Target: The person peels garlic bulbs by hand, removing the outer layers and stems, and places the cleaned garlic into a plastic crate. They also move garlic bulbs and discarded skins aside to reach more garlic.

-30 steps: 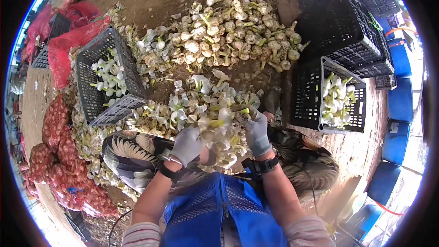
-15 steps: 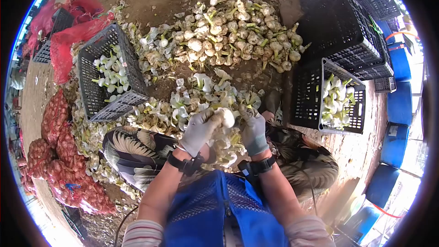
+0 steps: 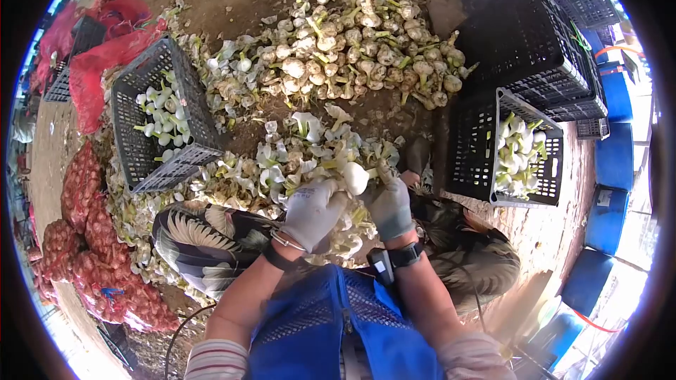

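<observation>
My left hand [image 3: 310,212], in a pale work glove, is closed round a peeled white garlic bulb [image 3: 355,179] above my lap. The bulb's smooth white side faces my right hand. Close beside it, my right hand [image 3: 391,205], gloved too, has its fingers drawn together. What they pinch, if anything, I cannot make out. Loose garlic skins [image 3: 292,151] lie on the ground under and beyond both hands. Farther forward spreads a heap of unpeeled garlic bulbs [image 3: 366,53] with short cut stems.
A black crate [image 3: 198,123] with peeled garlic tilts on the left. On the right, another black crate [image 3: 473,144] holds peeled garlic beside stacked crates [image 3: 517,42]. Red net sacks [image 3: 91,267] lie far left. Blue containers [image 3: 607,218] line the right edge.
My left hand has turned so its back faces up, and the bulb has shifted slightly right and shows more of its white side. My right hand has moved slightly down.
</observation>
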Available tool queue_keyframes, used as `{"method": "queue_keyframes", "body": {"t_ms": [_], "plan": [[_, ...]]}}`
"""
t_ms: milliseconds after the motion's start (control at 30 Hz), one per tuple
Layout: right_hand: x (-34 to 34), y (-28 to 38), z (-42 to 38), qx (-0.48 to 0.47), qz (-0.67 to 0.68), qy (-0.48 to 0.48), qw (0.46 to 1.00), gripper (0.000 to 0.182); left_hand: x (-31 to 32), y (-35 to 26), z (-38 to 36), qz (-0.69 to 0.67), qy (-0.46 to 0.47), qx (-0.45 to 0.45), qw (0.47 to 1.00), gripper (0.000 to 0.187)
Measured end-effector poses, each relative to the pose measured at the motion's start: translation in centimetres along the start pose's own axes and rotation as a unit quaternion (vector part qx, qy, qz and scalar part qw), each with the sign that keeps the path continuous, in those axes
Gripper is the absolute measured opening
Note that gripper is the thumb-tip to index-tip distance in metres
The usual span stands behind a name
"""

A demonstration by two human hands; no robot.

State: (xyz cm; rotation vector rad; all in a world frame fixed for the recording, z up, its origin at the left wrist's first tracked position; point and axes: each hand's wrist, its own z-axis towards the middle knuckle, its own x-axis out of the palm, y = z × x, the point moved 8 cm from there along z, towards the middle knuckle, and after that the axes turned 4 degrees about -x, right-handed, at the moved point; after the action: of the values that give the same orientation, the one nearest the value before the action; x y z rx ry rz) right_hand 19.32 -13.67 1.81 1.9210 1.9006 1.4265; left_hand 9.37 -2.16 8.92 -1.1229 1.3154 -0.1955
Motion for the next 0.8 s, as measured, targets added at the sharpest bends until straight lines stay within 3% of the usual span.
{"method": "queue_keyframes", "body": {"t_ms": [67, 100, 133, 167, 200, 233, 267, 300, 333, 367, 400, 433, 467, 533, 600, 633, 667, 700, 767, 800], "plan": [[-0.4, 0.7, 0.2, 0.021, 0.04, 0.013, 0.999, 0.025, -0.2, 0.1, 1.1, -0.016, -0.011, 0.004, 1.0, 0.011], [0.8, 2.6, -0.4, -0.003, 0.141, -0.026, 0.99, 0.027, 0.1, 1.1, 1.6, -0.004, -0.013, -0.021, 1.0, 0.014], [-1.5, 3.0, 0.3, 0.02, 0.174, -0.048, 0.983, 0.037, 0.2, 2.3, 2.0, 0.008, -0.016, -0.05, 0.999, 0.017], [-2.5, 4.8, 0.8, -0.008, 0.198, 0.005, 0.98, 0.042, 0.0, 3.5, 2.3, 0.016, -0.026, -0.061, 0.998, 0.018], [-2.1, 9.3, -0.7, -0.14, -0.035, -0.093, 0.985, 0.041, -0.4, 4.2, 2.7, 0.015, -0.023, -0.063, 0.998, 0.018], [-5.1, 10.5, 0.4, -0.168, 0.021, -0.127, 0.977, 0.041, -0.1, 6.0, 2.9, 0.001, 0.02, -0.131, 0.991, 0.017], [-7.2, 12.4, 1.6, -0.202, 0.213, -0.013, 0.956, 0.039, 0.2, 7.7, 3.0, -0.014, 0.059, -0.2, 0.978, 0.018], [-8.4, 14.9, 2.5, -0.222, 0.395, 0.105, 0.885, 0.037, 0.0, 8.6, 2.8, 0.021, -0.071, -0.092, 0.993, 0.021], [-6.3, 17.8, 2.3, -0.21, 0.448, 0.218, 0.841, 0.04, 0.2, 8.8, 2.9, 0.021, -0.072, -0.095, 0.993, 0.021], [-6.0, 17.9, 3.9, -0.214, 0.417, 0.222, 0.855, 0.042, 0.5, 9.4, 3.3, -0.031, -0.069, -0.129, 0.989, 0.022], [-4.7, 18.4, 5.4, -0.221, 0.384, 0.224, 0.868, 0.044, 0.8, 9.4, 4.0, -0.085, -0.061, -0.16, 0.982, 0.023], [-4.5, 17.7, 7.8, -0.226, 0.259, 0.115, 0.932, 0.045, 1.6, 9.2, 4.3, -0.149, -0.013, -0.201, 0.968, 0.021], [-3.1, 17.3, 10.0, -0.221, 0.126, 0.003, 0.967, 0.046, 2.6, 9.6, 4.4, -0.177, -0.031, -0.169, 0.969, 0.016], [-1.8, 14.8, 17.4, -0.175, 0.009, 0.1, 0.979, 0.044, 3.9, 9.5, 4.6, -0.281, -0.026, -0.221, 0.934, 0.012], [-0.9, 13.1, 24.2, -0.127, -0.197, -0.067, 0.97, 0.046, 3.9, 9.5, 5.0, -0.283, -0.029, -0.21, 0.935, 0.007], [-1.0, 13.4, 28.5, -0.179, -0.394, -0.085, 0.897, 0.048, 3.9, 9.4, 5.0, -0.263, -0.008, -0.221, 0.939, 0.006], [-0.5, 13.2, 31.9, -0.224, -0.571, -0.096, 0.784, 0.05, 3.8, 9.5, 5.1, -0.242, 0.012, -0.231, 0.943, 0.005], [1.6, 13.2, 32.4, -0.222, -0.566, -0.091, 0.789, 0.05, 3.7, 9.6, 5.3, -0.226, 0.013, -0.244, 0.943, 0.008], [3.1, 13.2, 33.0, -0.083, -0.763, -0.171, 0.617, 0.052, 3.6, 9.8, 5.7, -0.217, 0.025, -0.27, 0.938, 0.013], [3.1, 13.3, 34.0, -0.081, -0.764, -0.171, 0.618, 0.052, 3.9, 10.0, 5.7, -0.218, 0.04, -0.291, 0.931, 0.021]]}}
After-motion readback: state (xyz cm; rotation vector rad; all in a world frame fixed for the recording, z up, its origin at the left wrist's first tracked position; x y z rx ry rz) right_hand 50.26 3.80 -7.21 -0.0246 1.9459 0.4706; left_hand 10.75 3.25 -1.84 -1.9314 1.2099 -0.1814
